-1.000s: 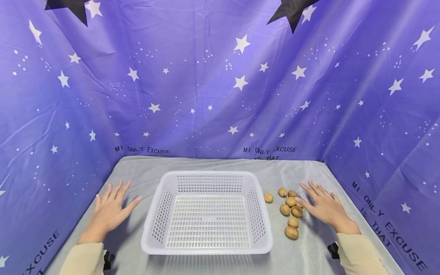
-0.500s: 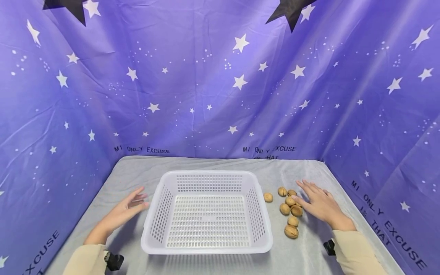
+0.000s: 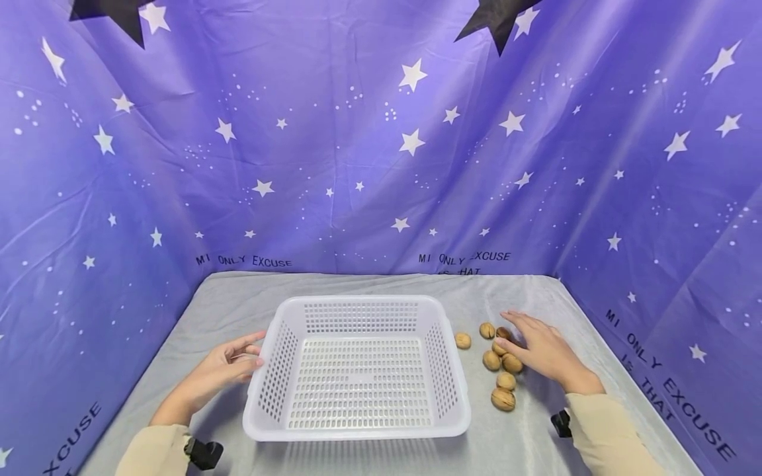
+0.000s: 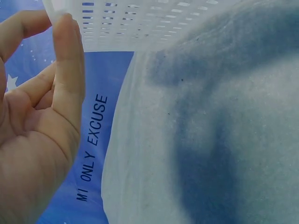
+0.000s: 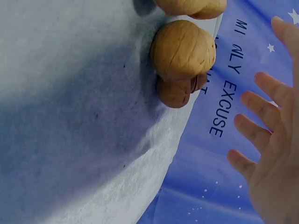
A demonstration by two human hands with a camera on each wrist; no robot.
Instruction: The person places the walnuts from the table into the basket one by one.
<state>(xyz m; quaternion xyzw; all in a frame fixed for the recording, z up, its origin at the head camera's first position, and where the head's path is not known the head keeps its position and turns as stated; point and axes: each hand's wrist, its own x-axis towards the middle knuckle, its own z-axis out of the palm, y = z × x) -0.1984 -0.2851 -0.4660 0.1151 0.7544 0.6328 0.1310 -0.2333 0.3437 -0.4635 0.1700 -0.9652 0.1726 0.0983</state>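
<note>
A white perforated plastic basket (image 3: pixel 357 434) stands on the grey cloth with nothing inside it. My left hand (image 3: pixel 217 370) is at its left rim. In the left wrist view the thumb and index fingertips meet the edge of the basket (image 4: pixel 140 35), the thumb nearly straight. To the right of the basket lie several walnuts (image 3: pixel 503 398) in a loose group, one walnut (image 3: pixel 462 340) apart from them near the basket wall. My right hand (image 3: pixel 544 347) hovers palm down over the group's right side, holding nothing. The right wrist view shows its fingers spread beyond a walnut (image 5: pixel 180 51).
Grey cloth (image 3: pixel 238 291) covers the table. Purple star-printed curtains (image 3: pixel 333 165) enclose it at the back and both sides. A small black device (image 3: pixel 204 455) is strapped at the left wrist, and another black device (image 3: pixel 561 423) at the right.
My left hand has turned from lying spread above the cloth and moved right to the basket's rim. My right hand has shifted left over the walnuts. Basket and walnuts stay put.
</note>
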